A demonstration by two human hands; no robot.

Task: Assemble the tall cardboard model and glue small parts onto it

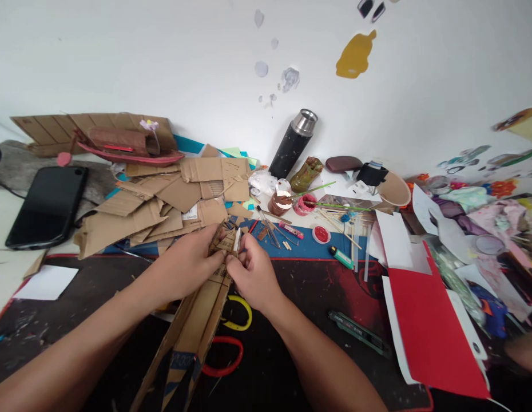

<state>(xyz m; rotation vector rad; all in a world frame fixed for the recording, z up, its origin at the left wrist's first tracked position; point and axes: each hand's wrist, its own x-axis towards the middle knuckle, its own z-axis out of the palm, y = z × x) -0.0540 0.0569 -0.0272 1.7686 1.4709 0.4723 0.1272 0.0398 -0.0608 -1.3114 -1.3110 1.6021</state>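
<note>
Cardboard piece: a small brown cardboard piece (pixel 226 240) is held between both hands, above the dark work mat (pixel 98 286), at the far end of a long folded cardboard strip.
Left hand: the left hand (pixel 186 264) is closed on the left side of the small piece, with fingers curled around it.
Right hand: the right hand (pixel 252 274) pinches the right edge of the same piece, with thumb and fingertips pressed together on it.
Long cardboard strip: the long cardboard strip (pixel 193 337) runs from under the hands toward the camera, between the two forearms.
Scissors: yellow-handled scissors (pixel 238 313) and a red handle (pixel 225 357) lie on the mat, just beside the strip, on its right.
Cutter: a green utility knife (pixel 359 333) lies on the mat, right of the right forearm.
Cardboard scraps: a pile of cardboard scraps (pixel 163 200) lies behind the hands.
Flask: a black flask (pixel 293 144) leans against the wall.
Phone: a black phone (pixel 47 206) lies far left.
Red folder: a red folder (pixel 429 332) lies on the right.
</note>
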